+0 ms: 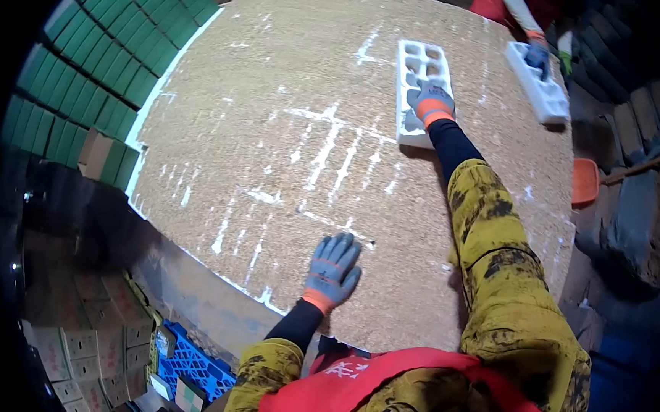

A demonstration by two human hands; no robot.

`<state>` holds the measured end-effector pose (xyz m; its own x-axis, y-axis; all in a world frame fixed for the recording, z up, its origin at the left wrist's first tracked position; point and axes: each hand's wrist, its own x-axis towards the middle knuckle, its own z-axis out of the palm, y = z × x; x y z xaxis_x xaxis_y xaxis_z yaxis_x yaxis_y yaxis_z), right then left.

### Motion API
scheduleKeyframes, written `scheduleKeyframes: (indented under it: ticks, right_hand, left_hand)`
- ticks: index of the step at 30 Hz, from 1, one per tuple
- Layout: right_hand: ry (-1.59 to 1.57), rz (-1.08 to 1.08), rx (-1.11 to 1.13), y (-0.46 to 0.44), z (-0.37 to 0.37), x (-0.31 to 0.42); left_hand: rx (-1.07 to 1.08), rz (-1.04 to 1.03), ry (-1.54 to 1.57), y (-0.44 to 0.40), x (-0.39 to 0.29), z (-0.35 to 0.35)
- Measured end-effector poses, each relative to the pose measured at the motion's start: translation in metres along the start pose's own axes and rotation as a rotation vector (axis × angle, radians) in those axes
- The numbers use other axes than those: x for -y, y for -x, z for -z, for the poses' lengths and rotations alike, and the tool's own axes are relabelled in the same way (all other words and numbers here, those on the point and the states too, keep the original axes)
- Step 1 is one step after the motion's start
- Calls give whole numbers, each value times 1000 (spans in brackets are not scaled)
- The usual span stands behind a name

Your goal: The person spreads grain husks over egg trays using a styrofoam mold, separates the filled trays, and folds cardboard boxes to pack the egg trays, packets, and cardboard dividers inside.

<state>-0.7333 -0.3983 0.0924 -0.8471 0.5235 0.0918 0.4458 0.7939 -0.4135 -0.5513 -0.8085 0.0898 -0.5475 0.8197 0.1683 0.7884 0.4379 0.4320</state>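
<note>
My left hand (331, 271), in a grey glove with an orange cuff, lies flat on the broad tan, grainy surface (272, 164), fingers stretched out and nothing in them. Farther forward, my right hand (431, 102) reaches into a long white foam tray (417, 140) with square hollows. Its fingers bend down around the tray's inner ribs, their tips partly hidden. The tray rests on the grainy surface, which carries many white streaks.
At the upper right another person's gloved hand (537, 56) is on a second white foam tray (553, 107). Green boxes (89, 44) are stacked at left, cartons (96, 327) at lower left beside a blue plastic crate (192, 365). An orange scoop-like object (585, 182) is at right.
</note>
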Motion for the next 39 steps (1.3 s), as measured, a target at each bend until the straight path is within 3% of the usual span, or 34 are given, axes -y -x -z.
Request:
scheduleKeyframes:
  ticks: [2,3,5,6,7,8,10,13,14,16,17,18,21,24,26,28,30,31,32,34,36,38,39]
  right_hand:
    - [57,278,-114,12,-24,48]
    - [-73,310,154,20,-31,84]
    - [-44,700,469,61,-58,145]
    - [-240,802,535,106,-47,174]
    - [-231,969,614,139,-50,194]
    - [-42,1018,561,161,-57,202]
    - [-39,995,514,179,-32,182]
    - [-179,503,310,181,21,84]
    - [-221,201,289,190,41,51]
    - [-557,-4,40,234,68,-33]
    - [-827,14,-93,269,79,-74]
    - [-863,-115,-185,316,99,-108]
    - [-768,-525,-489,511,147,-198]
    - [-444,-939,-637,737,168,-246]
    - [-168,-1211,-560,875,162,-252]
    - [85,-1434,-285,999,145,-243]
    - [300,-1475,241,1104,108,-232]
    - [401,-1389,484,1157,76,-228]
    - [173,-1565,393,1135,98,-159]
    - [249,-1634,47,1199,39,-158]
    - [286,-1182,610,1248,-9,-224]
    - [229,-1103,411,1160,19,-188]
    - [99,-1096,131,1136,6,-212]
  left_hand:
    - [18,1,7,-1,3,0]
    - [-4,-6,18,-1,5,0]
    - [-36,-24,44,1,4,0]
    - [-53,-46,50,-1,4,1]
    - [-72,-25,61,4,7,-5]
    - [-35,8,72,5,5,-4]
    - [-6,11,14,9,8,-8]
    - [-90,-70,47,8,8,-10]
    - [-86,-58,43,11,7,-10]
    - [-93,-66,37,14,6,-10]
    - [-115,-82,12,16,9,-15]
    - [-147,-107,21,17,12,-19]
    - [-250,-170,77,21,18,-31]
    - [-217,-241,78,21,31,-41]
    - [-172,-288,85,19,44,-46]
    - [-164,-126,309,25,49,-50]
    - [-272,-165,276,50,15,-20]
    - [-258,-96,438,69,-7,-10]
    - [-261,-51,567,92,-33,-1]
    - [-228,45,807,137,-64,-4]
    - [4,192,965,191,-83,-12]
    - [304,149,1025,227,-79,-42]
    - [390,361,1185,243,-73,-75]
